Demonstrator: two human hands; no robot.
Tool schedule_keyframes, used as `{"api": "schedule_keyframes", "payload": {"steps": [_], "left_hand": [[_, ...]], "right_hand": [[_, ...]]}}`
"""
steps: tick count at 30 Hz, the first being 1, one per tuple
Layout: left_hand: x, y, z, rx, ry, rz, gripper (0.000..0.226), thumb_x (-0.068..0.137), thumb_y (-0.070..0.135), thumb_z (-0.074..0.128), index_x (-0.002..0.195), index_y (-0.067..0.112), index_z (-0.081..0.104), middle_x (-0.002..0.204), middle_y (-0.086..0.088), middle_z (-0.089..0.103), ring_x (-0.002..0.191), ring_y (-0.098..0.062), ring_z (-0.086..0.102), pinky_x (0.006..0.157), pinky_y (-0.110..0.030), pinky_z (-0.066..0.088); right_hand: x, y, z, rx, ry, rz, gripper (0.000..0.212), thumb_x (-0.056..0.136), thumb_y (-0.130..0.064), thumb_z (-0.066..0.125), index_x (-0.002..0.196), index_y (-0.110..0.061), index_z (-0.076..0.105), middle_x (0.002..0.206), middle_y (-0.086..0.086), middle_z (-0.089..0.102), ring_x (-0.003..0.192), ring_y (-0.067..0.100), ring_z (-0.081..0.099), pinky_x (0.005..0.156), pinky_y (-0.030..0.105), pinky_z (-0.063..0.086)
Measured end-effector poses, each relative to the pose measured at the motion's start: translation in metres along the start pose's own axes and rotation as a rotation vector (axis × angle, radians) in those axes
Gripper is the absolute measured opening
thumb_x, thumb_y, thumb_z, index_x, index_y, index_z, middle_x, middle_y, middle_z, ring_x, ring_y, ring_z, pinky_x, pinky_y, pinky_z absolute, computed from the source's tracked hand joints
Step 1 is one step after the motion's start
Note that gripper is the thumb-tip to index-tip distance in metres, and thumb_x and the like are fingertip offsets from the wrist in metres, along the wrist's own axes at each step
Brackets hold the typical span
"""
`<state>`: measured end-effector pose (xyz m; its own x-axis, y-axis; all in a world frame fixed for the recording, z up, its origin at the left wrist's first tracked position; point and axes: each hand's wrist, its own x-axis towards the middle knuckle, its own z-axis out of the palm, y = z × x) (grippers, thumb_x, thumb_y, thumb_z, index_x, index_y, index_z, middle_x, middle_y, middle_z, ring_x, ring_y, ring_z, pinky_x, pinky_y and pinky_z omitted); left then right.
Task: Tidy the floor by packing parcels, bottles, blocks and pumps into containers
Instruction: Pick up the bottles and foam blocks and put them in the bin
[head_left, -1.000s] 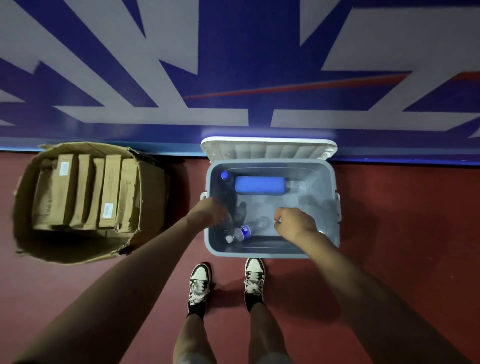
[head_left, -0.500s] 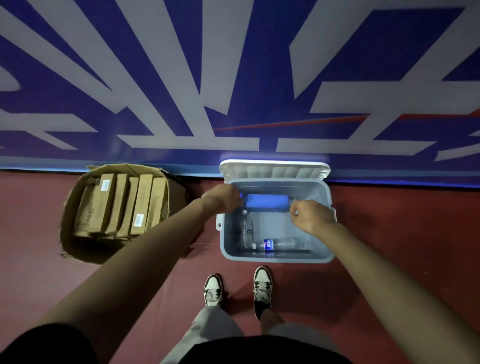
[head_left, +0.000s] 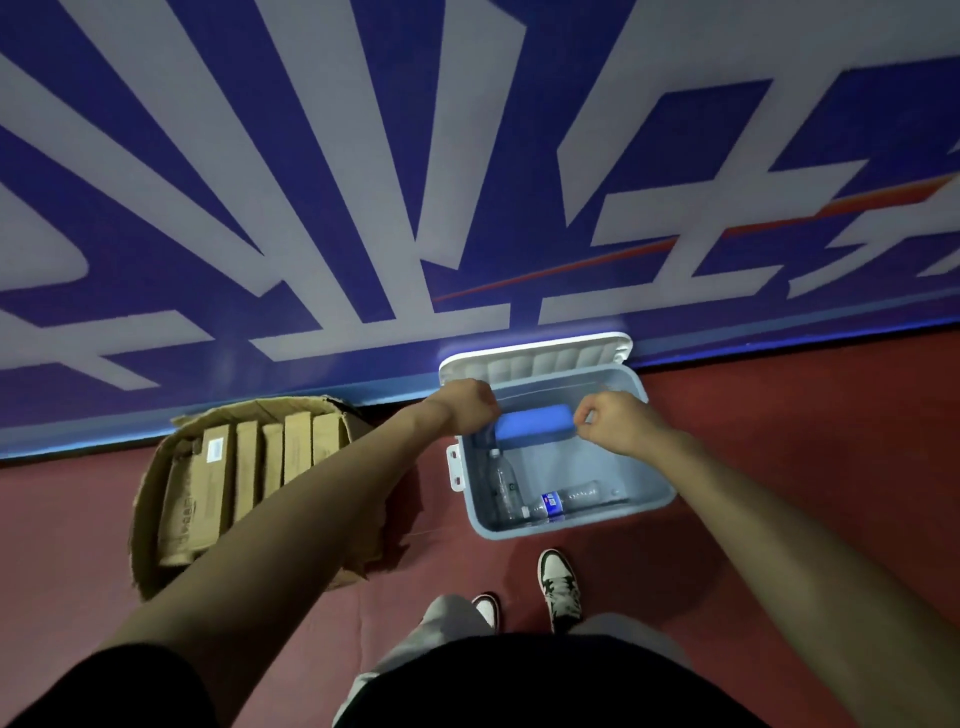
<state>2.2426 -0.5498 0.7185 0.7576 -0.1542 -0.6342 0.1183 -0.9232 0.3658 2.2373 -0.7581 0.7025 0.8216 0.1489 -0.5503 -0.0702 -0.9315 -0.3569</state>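
Red floor throughout. Cardboard box, parcels packed on edge, sits at 9 o'clock of the grey bin. The bin's lid stands up at 12. Inside the bin, a blue item lies toward 12 and two clear bottles lie along the 6 and 9 o'clock walls. My left grip and right grip, fingers curled, are at the blue item's 9 and 3 o'clock ends. I cannot tell whether either is clamped on it.

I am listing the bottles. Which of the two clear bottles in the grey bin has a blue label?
The labelled bottle lies along the near wall of the bin, cap to the left. The other bottle, along the left wall, shows no blue label.
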Motion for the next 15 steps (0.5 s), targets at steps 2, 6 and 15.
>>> {"api": "schedule_keyframes", "payload": {"steps": [2,6,15], "left_hand": [[-0.008,-0.011,0.002,-0.037,-0.024,0.049,0.030,0.092,0.017,0.047,0.115,0.003,0.061,0.116,-0.012,0.063,0.097,-0.026,0.058,0.087,-0.031,0.045],[-0.020,-0.027,0.004,-0.073,-0.049,0.138,0.023,0.090,0.018,0.051,0.109,0.009,0.062,0.098,-0.005,0.060,0.083,-0.021,0.056,0.082,-0.030,0.049],[-0.054,-0.033,0.002,-0.016,-0.086,0.290,0.015,0.085,0.011,0.049,0.081,0.021,0.059,0.098,-0.002,0.065,0.077,-0.019,0.058,0.074,-0.028,0.050]], "right_hand": [[-0.013,-0.008,0.010,0.006,0.024,0.041,0.019,0.087,-0.021,0.055,0.101,-0.024,0.067,0.112,-0.002,0.065,0.103,0.021,0.060,0.085,0.026,0.047],[-0.036,-0.023,0.023,0.043,0.107,0.087,0.016,0.085,-0.020,0.057,0.095,-0.023,0.068,0.111,0.000,0.067,0.103,0.021,0.061,0.087,0.028,0.047],[-0.097,-0.049,0.047,0.097,0.187,0.210,0.018,0.085,-0.021,0.055,0.095,-0.024,0.069,0.108,0.001,0.067,0.100,0.022,0.062,0.092,0.031,0.049]]}}
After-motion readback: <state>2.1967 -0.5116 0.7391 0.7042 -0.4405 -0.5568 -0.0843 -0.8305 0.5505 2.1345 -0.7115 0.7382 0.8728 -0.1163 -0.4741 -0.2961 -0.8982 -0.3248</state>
